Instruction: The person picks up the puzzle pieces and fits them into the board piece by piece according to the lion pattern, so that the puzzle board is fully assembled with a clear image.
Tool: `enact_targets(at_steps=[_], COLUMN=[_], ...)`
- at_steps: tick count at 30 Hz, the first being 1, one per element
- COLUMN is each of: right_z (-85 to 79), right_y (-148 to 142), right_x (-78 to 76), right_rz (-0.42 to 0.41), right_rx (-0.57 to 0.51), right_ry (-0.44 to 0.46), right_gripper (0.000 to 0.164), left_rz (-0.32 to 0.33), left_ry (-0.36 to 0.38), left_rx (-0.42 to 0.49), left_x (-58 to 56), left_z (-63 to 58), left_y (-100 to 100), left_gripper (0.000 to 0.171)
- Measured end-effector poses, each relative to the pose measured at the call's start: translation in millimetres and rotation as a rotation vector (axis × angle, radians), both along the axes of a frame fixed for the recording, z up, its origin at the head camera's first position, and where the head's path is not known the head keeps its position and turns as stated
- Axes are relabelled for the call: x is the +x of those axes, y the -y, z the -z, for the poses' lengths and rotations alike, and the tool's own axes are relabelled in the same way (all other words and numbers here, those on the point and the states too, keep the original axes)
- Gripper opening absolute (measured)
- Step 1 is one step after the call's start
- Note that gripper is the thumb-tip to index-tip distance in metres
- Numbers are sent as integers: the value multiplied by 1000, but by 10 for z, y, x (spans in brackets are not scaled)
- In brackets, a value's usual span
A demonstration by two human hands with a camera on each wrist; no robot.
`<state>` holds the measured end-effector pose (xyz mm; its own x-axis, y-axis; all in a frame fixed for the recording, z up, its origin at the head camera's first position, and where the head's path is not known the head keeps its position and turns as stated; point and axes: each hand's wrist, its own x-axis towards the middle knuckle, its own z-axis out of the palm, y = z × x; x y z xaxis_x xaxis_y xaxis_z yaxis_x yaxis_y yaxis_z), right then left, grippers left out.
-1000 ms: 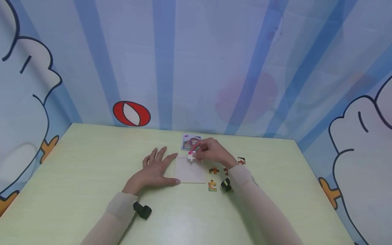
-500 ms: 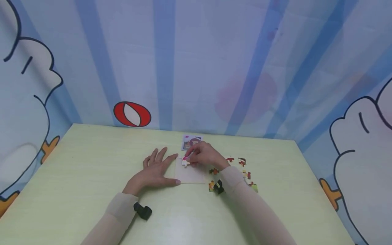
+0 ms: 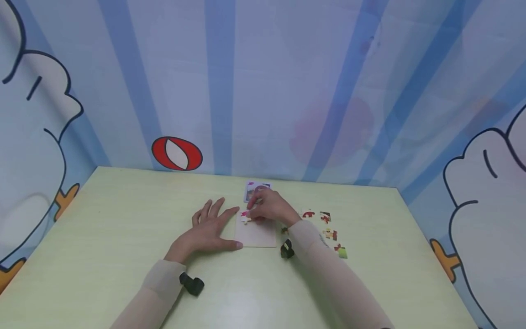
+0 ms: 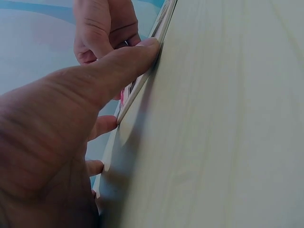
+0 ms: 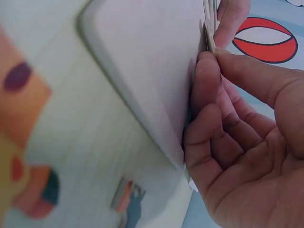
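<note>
Spread wide, its fingers nearly straight and grasping nothing, the left hand is touching the white board with thumb tip and index fingertip, at the near left and far left corners. Its left forearm is slanting in from the near left. Opposite, the right hand is arching over the board, pinching a puzzle piece between thumb and index finger, while its other fingers are curling loosely; the right forearm is angling in from the near right.

Underneath, the pale table is stretching to its far edge at the striped backdrop. Roughly midway between the table's side edges, the board is lying flat. Toward the far edge, a picture card is lying, partly hidden by the right hand. Loose pieces are lying between the board and the table's right edge. Held over the board's far left part, the pinched piece is showing white and pink.
</note>
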<state>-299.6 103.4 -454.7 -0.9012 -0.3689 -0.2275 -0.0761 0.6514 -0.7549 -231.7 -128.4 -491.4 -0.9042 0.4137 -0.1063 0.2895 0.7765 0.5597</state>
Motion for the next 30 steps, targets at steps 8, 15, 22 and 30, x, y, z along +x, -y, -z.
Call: enact_targets(at_steps=[8,15,22,30], right_z=[-4,-5,9,29], right_y=[91,118,137,121], right_x=[-20,-21,-22,0], right_rz=[17,5,30,51], right_rx=[36,86,116,138], right_ry=[8,-21,-36,-75], right_gripper=[10,11,13,18], left_rz=[7,6,5,-2], left_ry=[14,-6,-3,-8], left_rx=[-26,16,19,18], left_x=[45,28,20,-1], left_z=[-71,-8,-5,31], left_y=[-11,-5,3,5], left_gripper=[99,102,102,103])
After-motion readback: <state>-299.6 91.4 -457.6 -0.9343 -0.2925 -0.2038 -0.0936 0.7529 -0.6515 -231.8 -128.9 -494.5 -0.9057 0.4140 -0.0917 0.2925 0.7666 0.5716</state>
